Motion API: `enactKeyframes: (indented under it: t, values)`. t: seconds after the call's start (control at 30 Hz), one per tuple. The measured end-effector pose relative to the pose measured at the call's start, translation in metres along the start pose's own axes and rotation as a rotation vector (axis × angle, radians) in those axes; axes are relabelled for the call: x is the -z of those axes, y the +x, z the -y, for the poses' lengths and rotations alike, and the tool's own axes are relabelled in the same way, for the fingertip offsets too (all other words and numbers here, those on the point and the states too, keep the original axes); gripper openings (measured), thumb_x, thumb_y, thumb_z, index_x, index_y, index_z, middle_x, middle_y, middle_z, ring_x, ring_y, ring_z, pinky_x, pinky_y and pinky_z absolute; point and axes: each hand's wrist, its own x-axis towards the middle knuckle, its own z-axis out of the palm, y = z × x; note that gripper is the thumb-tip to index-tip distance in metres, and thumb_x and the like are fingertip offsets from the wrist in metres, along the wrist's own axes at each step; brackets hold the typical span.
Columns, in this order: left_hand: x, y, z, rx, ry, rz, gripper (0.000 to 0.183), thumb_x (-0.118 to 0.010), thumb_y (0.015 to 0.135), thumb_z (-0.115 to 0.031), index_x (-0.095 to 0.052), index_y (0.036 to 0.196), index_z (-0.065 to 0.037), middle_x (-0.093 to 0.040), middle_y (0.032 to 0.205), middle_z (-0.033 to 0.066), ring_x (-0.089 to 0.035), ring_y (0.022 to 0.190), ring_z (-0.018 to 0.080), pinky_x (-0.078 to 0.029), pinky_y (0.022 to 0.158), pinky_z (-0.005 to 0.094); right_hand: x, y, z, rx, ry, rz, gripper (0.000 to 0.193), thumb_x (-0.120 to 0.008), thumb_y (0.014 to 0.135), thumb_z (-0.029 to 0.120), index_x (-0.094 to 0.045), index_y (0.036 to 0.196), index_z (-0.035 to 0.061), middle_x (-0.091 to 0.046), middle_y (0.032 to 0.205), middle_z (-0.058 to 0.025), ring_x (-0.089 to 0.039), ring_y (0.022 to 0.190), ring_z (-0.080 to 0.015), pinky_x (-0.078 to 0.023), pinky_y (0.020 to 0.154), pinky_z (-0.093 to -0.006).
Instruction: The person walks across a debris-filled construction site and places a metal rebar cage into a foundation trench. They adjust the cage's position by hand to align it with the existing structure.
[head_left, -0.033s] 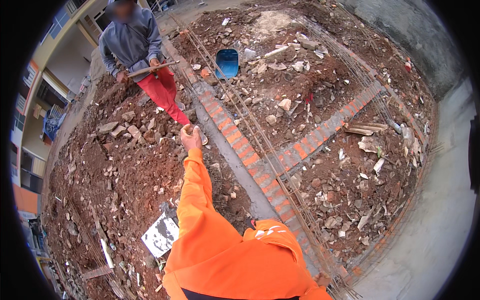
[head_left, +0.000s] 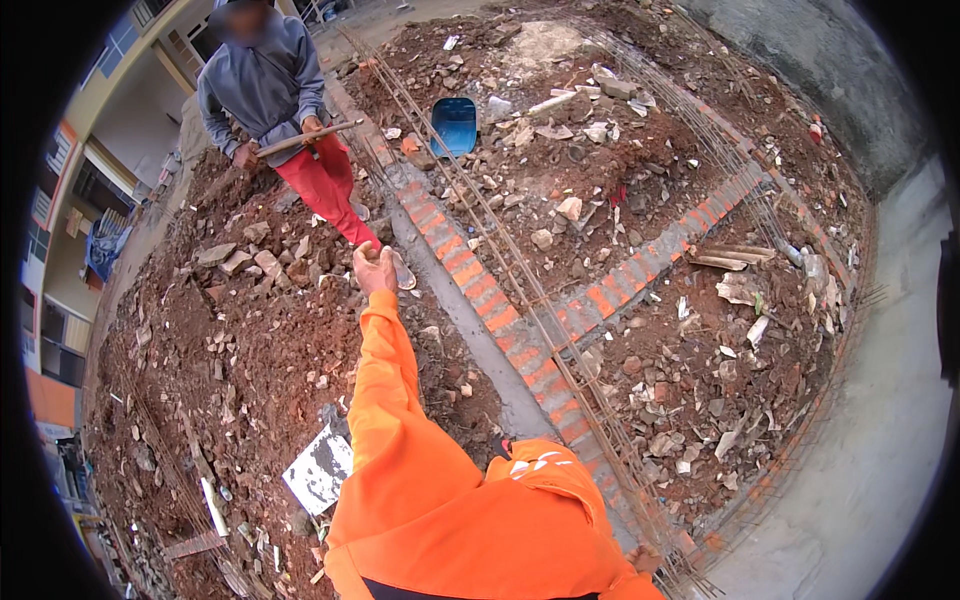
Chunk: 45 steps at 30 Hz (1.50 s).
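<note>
My left hand (head_left: 375,270) reaches forward over the rubble on an outstretched orange sleeve. Its fingers are partly bent, with thumb and forefinger apart, and nothing shows in them. Just beyond it in the view are a co-worker's red trouser leg (head_left: 345,217) and a pale rounded thing (head_left: 404,272), perhaps a shoe. Low on the right, my right hand (head_left: 645,558) sticks out of its sleeve beside the long rebar cage (head_left: 560,372). Its fingers are too hidden to show whether they grip a bar. Between the hands runs a low brick-and-mortar course (head_left: 487,295).
A co-worker (head_left: 262,85) in a grey hoodie holds a wooden stick (head_left: 300,139) in both hands. A blue tub (head_left: 455,127) lies beyond the bricks. Near my left arm is a white paint-blotched board (head_left: 320,470). Broken stones cover the soil; a concrete wall (head_left: 870,420) stands right.
My left hand has shifted slightly left and up, its fingers a little more raised. The co-worker's stick has barely moved. My right hand stays in place.
</note>
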Motion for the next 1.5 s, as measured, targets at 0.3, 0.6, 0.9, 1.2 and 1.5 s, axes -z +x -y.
enactKeyframes:
  t: [0.3,0.6,0.9,1.2,1.5]
  values:
    - [0.017,0.088,-0.055,-0.1,0.605,0.016,0.069,-0.079,0.063,-0.024,-0.046,0.122,-0.01,-0.048,0.118,0.0151,-0.047,0.113,0.0337,-0.042,0.094,0.0412,0.031,0.012,-0.068,-0.267,0.633,0.285,0.016,-0.048,0.08,-0.005,-0.056,0.069,0.0031,-0.056,0.061,-0.0106,-0.051,0.046,-0.021,-0.036,0.034,-0.0307]
    - [-0.014,0.101,-0.084,-0.555,0.895,0.135,0.083,-0.083,0.059,-0.026,-0.042,0.13,-0.012,-0.046,0.125,0.008,-0.044,0.118,0.0278,-0.04,0.096,0.0398,0.013,-0.035,-0.075,-0.134,0.275,0.172,0.013,-0.051,0.08,-0.006,-0.059,0.077,0.0032,-0.056,0.062,-0.0093,-0.054,0.046,-0.0218,-0.039,0.035,-0.0312]
    - [-0.033,0.007,-0.117,-0.835,0.789,0.777,0.033,-0.058,0.08,-0.043,-0.064,0.071,-0.012,-0.064,0.066,0.0143,-0.065,0.067,0.0326,-0.049,0.062,0.0462,0.007,-0.051,-0.044,-0.274,0.261,0.171,0.005,-0.056,0.087,0.004,-0.061,0.083,0.0049,-0.058,0.063,-0.0064,-0.054,0.045,-0.0156,-0.038,0.035,-0.0262]
    - [-0.023,-0.243,-0.29,-0.984,0.078,1.399,0.021,-0.066,0.071,-0.03,-0.063,0.071,-0.01,-0.062,0.063,0.0145,-0.062,0.063,0.0349,-0.049,0.058,0.0454,-0.107,-0.096,0.102,0.297,0.017,0.214,0.024,-0.058,0.09,0.016,-0.06,0.108,0.0006,-0.064,0.081,-0.0053,-0.06,0.065,-0.0102,-0.05,0.059,-0.0236]
    - [0.014,-0.51,-0.311,-0.487,-0.696,1.862,0.04,-0.056,0.093,-0.029,-0.046,0.063,-0.004,-0.04,0.053,0.0012,-0.035,0.053,0.0088,-0.035,0.05,0.0291,-0.115,-0.175,0.213,-0.012,1.213,0.629,0.065,-0.037,0.091,0.06,-0.059,0.105,0.001,-0.064,0.091,-0.0104,-0.063,0.076,-0.019,-0.053,0.067,-0.0338]
